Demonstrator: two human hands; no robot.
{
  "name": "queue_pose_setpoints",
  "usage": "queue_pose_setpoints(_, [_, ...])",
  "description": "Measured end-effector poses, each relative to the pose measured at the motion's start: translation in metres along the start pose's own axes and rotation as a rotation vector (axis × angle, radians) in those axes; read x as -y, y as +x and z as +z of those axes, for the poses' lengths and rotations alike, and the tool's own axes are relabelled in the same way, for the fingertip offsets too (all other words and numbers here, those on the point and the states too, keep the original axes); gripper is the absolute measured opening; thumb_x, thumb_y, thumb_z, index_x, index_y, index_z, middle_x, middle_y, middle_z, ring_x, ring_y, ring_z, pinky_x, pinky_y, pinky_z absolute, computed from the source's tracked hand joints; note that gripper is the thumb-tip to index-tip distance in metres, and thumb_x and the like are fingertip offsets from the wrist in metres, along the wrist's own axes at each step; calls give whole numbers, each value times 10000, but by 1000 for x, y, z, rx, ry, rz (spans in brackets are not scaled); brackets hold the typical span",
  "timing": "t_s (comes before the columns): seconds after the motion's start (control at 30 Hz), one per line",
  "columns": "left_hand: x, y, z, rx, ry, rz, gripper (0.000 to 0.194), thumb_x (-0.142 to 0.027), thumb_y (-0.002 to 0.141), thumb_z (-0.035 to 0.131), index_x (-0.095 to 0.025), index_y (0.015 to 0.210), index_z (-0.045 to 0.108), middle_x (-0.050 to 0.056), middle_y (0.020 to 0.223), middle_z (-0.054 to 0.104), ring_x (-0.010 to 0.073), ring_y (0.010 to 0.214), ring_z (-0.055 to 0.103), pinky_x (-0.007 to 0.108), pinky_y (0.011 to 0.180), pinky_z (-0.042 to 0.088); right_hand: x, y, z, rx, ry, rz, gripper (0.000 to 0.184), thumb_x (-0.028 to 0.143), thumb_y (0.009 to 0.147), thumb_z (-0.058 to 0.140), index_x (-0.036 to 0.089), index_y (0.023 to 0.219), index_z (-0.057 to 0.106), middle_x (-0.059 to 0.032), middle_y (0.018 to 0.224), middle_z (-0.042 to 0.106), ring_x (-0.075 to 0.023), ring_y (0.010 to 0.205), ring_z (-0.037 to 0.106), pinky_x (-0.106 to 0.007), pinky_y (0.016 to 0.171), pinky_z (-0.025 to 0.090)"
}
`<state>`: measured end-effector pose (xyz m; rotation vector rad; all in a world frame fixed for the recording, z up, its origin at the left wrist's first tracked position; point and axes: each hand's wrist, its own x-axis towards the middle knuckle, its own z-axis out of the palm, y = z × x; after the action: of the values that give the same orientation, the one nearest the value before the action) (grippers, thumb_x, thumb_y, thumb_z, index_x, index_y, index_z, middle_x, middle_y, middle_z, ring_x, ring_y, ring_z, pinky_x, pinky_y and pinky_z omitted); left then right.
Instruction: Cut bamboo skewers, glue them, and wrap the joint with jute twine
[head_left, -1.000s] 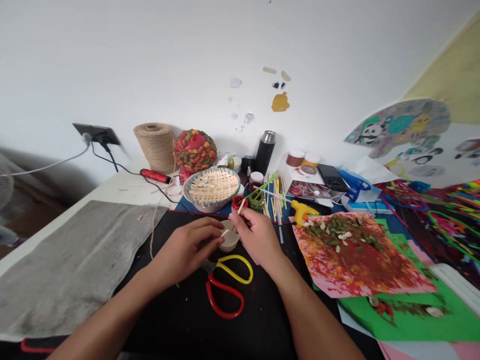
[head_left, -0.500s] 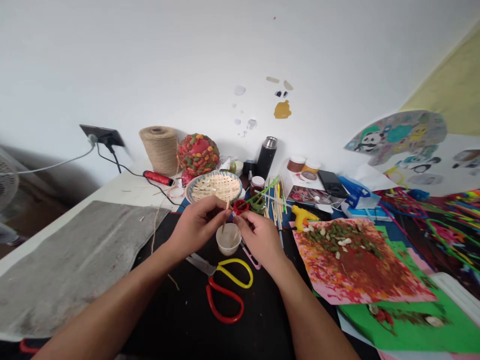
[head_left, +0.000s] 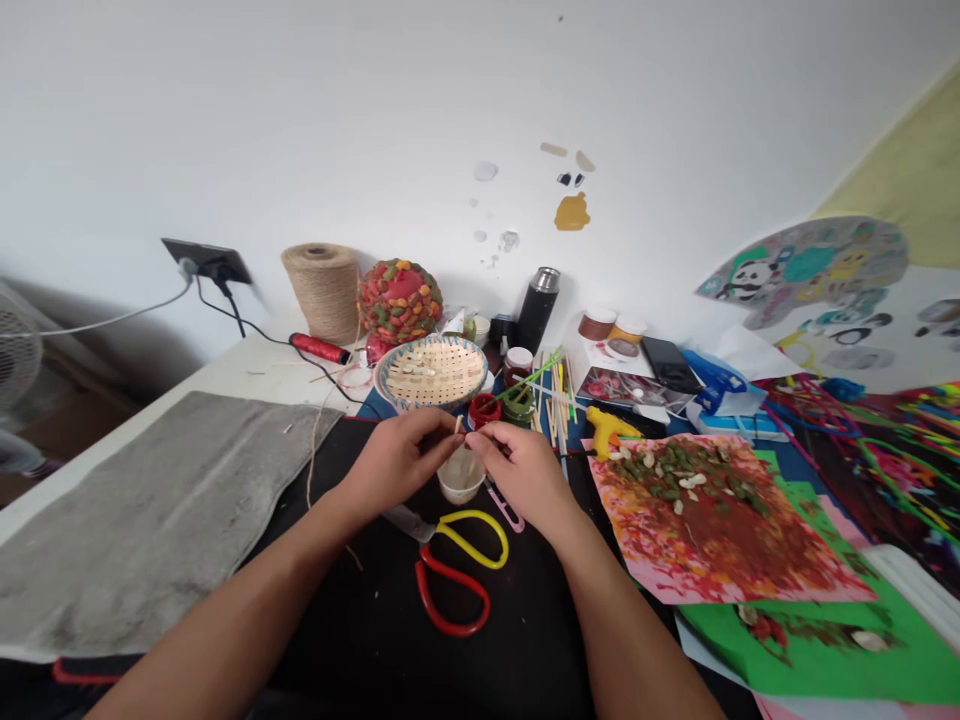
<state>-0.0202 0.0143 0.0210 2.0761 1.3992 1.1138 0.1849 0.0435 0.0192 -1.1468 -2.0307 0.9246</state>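
My left hand is closed in a pinch on a short, thin wooden stick, whose pale tip shows above the thumb. Right beside it, my right hand pinches too, its fingertips meeting those of the left; what lies between them is too small to make out. Under both hands stands a small white paper cup with something pale inside. Nearer to me lie scissors with one yellow and one red handle, blades partly behind my left wrist. A pink utility knife rests beside the cup.
Behind my hands are a woven basket, open jars of red paint and green paint, and several sticks. A yellow glue gun and a painted sheet lie to the right, a grey cloth to the left.
The fingertips of both hands have come together, and the stick now shows less below the left fingers. The whole view has shifted slightly.
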Motion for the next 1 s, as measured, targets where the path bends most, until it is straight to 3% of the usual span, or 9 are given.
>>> queue_pose_setpoints(0.13, [3,0,-3,14,11,-16,190,-344,997,606,-198,920,700,26,840,749,167,748,665,259,696,469,0,0,-2,-72,-117,-32,301,404,1063,587,211,926,772,-39,829,771,-198,745,664,-294,685,417])
queue_pose_setpoints(0.43, [11,-1,-4,99,82,10,173,-322,1005,600,-200,912,682,27,873,722,175,810,665,277,741,476,-1,-1,-6,-86,-247,-50,285,387,1073,592,212,940,773,-63,894,803,-227,801,712,-307,710,424])
queue_pose_setpoints(0.77, [11,-5,-13,249,114,-54,190,-334,1006,587,-197,961,712,31,887,721,164,767,642,264,707,461,-1,0,-8,-75,-125,-34,289,398,1058,596,221,899,760,-25,805,772,-190,714,673,-284,653,409])
queue_pose_setpoints(1.0, [11,-4,-16,290,77,-52,214,-354,1004,588,-199,971,732,38,914,739,163,780,659,266,719,459,1,0,-11,-56,-38,-12,400,444,1055,550,216,747,664,1,670,667,-169,616,587,-290,613,380])
